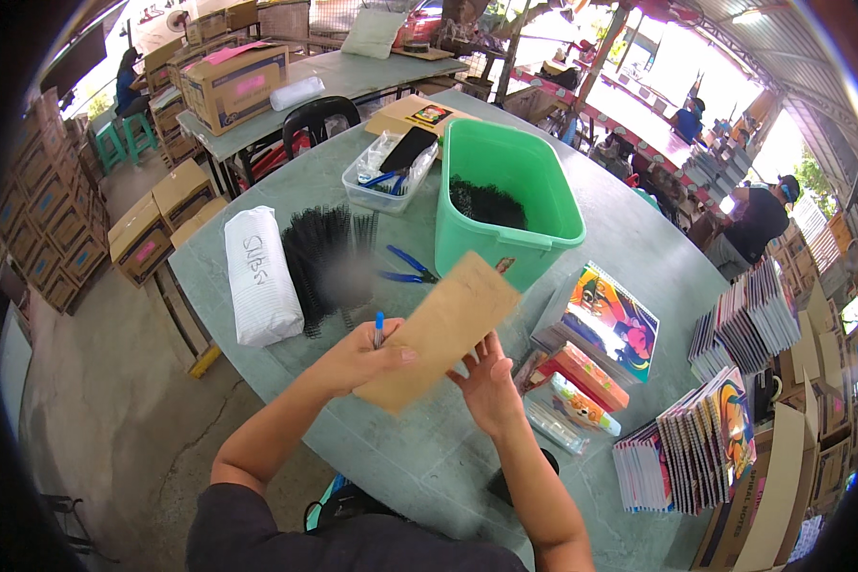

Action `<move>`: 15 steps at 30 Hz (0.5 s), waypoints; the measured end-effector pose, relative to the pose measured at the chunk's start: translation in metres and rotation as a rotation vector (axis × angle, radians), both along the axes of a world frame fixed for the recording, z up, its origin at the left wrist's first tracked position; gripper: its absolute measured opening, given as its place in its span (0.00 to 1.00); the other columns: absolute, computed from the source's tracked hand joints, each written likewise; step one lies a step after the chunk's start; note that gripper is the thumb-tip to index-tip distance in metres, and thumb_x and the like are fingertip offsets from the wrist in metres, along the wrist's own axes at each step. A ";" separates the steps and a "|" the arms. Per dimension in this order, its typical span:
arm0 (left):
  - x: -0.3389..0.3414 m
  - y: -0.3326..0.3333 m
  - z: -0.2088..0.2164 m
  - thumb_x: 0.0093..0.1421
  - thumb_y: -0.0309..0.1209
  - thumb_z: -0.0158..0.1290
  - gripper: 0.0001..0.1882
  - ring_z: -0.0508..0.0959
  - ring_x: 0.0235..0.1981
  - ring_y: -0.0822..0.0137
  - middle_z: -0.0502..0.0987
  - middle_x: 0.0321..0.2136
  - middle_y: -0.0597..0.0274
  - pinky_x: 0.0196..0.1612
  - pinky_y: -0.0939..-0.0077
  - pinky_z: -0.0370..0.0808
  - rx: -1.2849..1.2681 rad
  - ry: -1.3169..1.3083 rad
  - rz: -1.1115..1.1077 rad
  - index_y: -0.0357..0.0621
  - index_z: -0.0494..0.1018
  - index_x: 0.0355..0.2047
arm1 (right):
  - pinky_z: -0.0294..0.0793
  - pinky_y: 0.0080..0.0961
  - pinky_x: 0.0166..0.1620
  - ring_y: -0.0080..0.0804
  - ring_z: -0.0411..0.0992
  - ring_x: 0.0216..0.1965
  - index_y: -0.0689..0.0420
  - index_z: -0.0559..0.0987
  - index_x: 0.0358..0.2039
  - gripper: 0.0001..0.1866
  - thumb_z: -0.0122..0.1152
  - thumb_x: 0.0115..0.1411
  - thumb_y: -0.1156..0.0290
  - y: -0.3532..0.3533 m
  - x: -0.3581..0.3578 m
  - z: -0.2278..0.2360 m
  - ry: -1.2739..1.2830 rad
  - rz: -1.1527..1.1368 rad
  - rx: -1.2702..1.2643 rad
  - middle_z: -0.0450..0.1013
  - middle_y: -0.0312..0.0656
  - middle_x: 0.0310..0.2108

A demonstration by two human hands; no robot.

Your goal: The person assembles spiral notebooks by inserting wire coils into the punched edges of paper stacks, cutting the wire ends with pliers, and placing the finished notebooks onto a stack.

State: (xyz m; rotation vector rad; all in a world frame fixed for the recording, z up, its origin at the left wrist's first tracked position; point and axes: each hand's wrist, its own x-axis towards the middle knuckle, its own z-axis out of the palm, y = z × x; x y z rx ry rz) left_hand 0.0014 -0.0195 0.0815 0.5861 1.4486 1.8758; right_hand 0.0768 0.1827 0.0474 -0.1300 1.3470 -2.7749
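Note:
My left hand (pixel 364 360) grips a flat brown cardboard piece (pixel 448 329) by its lower left end. A blue-capped pen (pixel 379 329) sticks up from the same hand. At the card's right edge is my right hand (pixel 491 386), its fingers apart and their tips partly behind the card; whether they press on it I cannot tell. Beyond the card lie blue-handled pliers (pixel 410 265). Black spiral binding coils (pixel 329 257) are spread beside a white wrapped package (pixel 260 276). More black coils (pixel 486 202) rest inside a green plastic bin (pixel 512 234).
Spiral notebooks (pixel 610 324) lie on the table (pixel 400 429) at right, near tall notebook stacks (pixel 686 443) and small packs (pixel 582 377). A clear tray (pixel 377 197) holds a phone (pixel 410 150). Cardboard boxes (pixel 138 238) stand left; a person (pixel 758 219) is far right.

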 end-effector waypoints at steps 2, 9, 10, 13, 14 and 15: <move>0.004 0.015 0.000 0.59 0.36 0.53 0.20 0.75 0.37 0.76 0.76 0.36 0.63 0.38 0.77 0.73 0.085 -0.271 0.009 0.38 0.68 0.48 | 0.58 0.38 0.59 0.32 0.58 0.59 0.55 0.56 0.60 0.46 0.65 0.48 0.44 -0.005 -0.003 -0.011 -0.043 0.150 -0.303 0.59 0.38 0.59; -0.008 0.038 -0.048 0.59 0.35 0.54 0.22 0.77 0.36 0.70 0.75 0.42 0.57 0.40 0.75 0.73 -0.220 0.059 0.034 0.35 0.67 0.50 | 0.73 0.30 0.46 0.31 0.72 0.45 0.59 0.69 0.49 0.22 0.63 0.55 0.70 -0.001 -0.012 -0.022 -0.478 -0.253 -0.033 0.71 0.42 0.47; -0.012 0.035 -0.044 0.57 0.36 0.56 0.23 0.75 0.40 0.70 0.73 0.45 0.57 0.42 0.73 0.72 -0.475 0.242 0.029 0.35 0.67 0.50 | 0.76 0.29 0.42 0.32 0.75 0.38 0.60 0.73 0.43 0.16 0.64 0.54 0.74 0.001 -0.007 -0.017 -0.414 -0.366 -0.025 0.75 0.41 0.39; -0.017 0.026 -0.030 0.53 0.43 0.60 0.31 0.73 0.43 0.69 0.74 0.45 0.55 0.44 0.71 0.71 -0.613 0.766 0.316 0.36 0.65 0.52 | 0.75 0.29 0.43 0.32 0.74 0.40 0.62 0.72 0.44 0.17 0.63 0.54 0.77 0.014 0.002 -0.011 -0.272 -0.293 -0.061 0.74 0.42 0.41; -0.016 0.027 -0.026 0.54 0.40 0.59 0.29 0.72 0.45 0.69 0.73 0.46 0.57 0.46 0.71 0.70 -0.505 0.578 0.225 0.37 0.66 0.52 | 0.75 0.29 0.44 0.31 0.74 0.40 0.62 0.71 0.45 0.17 0.62 0.55 0.77 0.015 0.001 -0.013 -0.271 -0.229 -0.065 0.74 0.42 0.42; -0.016 0.029 -0.022 0.55 0.38 0.59 0.27 0.71 0.47 0.69 0.72 0.46 0.58 0.48 0.71 0.69 -0.392 0.398 0.133 0.38 0.67 0.51 | 0.75 0.29 0.43 0.31 0.74 0.41 0.62 0.71 0.45 0.17 0.62 0.55 0.76 0.014 -0.002 -0.013 -0.254 -0.224 -0.027 0.74 0.42 0.42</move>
